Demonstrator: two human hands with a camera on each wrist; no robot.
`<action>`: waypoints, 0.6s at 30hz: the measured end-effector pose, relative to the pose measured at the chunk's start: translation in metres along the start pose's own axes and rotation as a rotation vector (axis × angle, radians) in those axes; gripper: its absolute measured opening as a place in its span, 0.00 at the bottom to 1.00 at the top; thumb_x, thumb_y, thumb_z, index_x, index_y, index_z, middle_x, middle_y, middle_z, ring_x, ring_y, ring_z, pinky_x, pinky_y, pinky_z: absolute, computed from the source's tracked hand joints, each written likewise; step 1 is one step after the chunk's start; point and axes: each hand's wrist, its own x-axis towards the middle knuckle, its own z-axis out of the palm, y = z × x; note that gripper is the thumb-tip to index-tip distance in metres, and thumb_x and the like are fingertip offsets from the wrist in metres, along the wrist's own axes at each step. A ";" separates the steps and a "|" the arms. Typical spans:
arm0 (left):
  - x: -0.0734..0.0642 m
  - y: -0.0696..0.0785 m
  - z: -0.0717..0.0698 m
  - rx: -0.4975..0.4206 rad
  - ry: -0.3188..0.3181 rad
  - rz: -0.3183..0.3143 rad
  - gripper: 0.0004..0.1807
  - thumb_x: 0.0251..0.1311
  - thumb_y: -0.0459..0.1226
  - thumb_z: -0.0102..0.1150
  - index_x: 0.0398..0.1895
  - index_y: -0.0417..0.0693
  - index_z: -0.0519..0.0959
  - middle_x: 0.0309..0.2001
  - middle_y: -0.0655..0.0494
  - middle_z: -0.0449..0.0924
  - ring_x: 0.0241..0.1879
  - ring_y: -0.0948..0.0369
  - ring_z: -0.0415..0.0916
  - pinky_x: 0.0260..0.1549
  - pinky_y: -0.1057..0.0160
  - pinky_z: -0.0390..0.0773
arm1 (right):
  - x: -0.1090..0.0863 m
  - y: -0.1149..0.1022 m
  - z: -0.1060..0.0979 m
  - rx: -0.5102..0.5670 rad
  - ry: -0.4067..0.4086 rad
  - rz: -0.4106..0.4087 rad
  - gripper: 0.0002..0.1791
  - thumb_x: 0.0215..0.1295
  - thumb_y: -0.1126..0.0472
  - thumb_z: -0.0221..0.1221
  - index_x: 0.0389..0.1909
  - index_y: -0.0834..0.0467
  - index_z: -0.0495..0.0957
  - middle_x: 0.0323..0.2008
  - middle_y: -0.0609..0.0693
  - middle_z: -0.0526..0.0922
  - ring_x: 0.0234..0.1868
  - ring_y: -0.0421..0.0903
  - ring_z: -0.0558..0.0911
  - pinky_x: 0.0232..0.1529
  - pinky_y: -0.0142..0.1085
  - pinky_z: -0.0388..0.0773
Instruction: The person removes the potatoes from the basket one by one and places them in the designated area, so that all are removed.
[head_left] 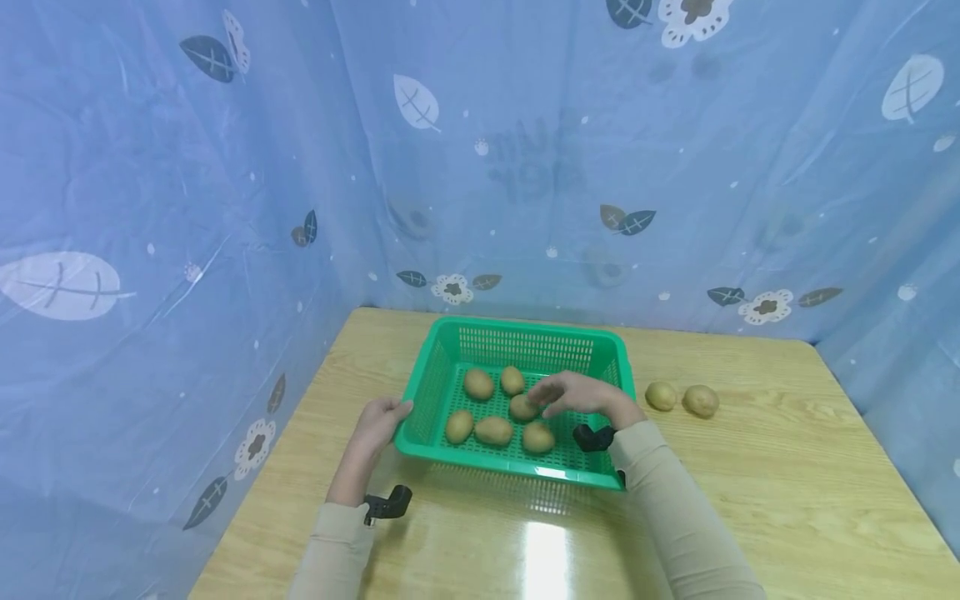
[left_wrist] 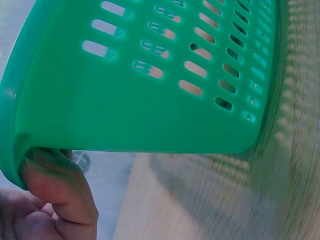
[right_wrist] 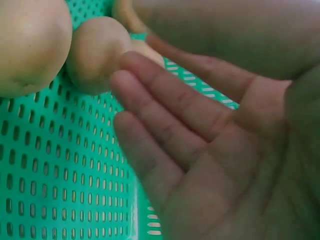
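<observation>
A green plastic basket (head_left: 510,477) with slotted walls stands on the table and holds several potatoes (head_left: 478,384). At its left side, my left hand (head_left: 375,425) grips the rim; in the left wrist view the fingers (left_wrist: 60,187) curl up under the rim's edge. My right hand (head_left: 573,393) is inside the basket from the right, above a potato (head_left: 522,407) near the middle. In the right wrist view its fingers (right_wrist: 170,105) are extended, with the tips close to a potato (right_wrist: 97,55); whether they touch it I cannot tell.
Two more potatoes (head_left: 701,401) lie on the wooden table (head_left: 787,467) to the right of the basket. Blue patterned sheeting (head_left: 517,183) hangs behind the table and along its left and right sides.
</observation>
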 end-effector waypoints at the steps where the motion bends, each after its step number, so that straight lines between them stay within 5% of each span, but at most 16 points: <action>1: 0.000 0.000 0.000 0.003 0.002 -0.002 0.19 0.70 0.40 0.46 0.47 0.30 0.76 0.37 0.42 0.79 0.32 0.60 0.74 0.33 0.66 0.72 | 0.000 0.000 0.000 -0.005 -0.007 0.007 0.23 0.63 0.65 0.58 0.60 0.65 0.71 0.58 0.62 0.75 0.59 0.60 0.73 0.56 0.50 0.72; 18: 0.001 -0.001 -0.001 0.007 -0.008 0.007 0.20 0.71 0.41 0.46 0.47 0.30 0.75 0.37 0.43 0.80 0.32 0.60 0.75 0.33 0.66 0.73 | 0.003 0.002 0.005 -0.105 -0.083 0.167 0.22 0.60 0.65 0.61 0.56 0.58 0.75 0.53 0.55 0.78 0.56 0.53 0.75 0.55 0.46 0.73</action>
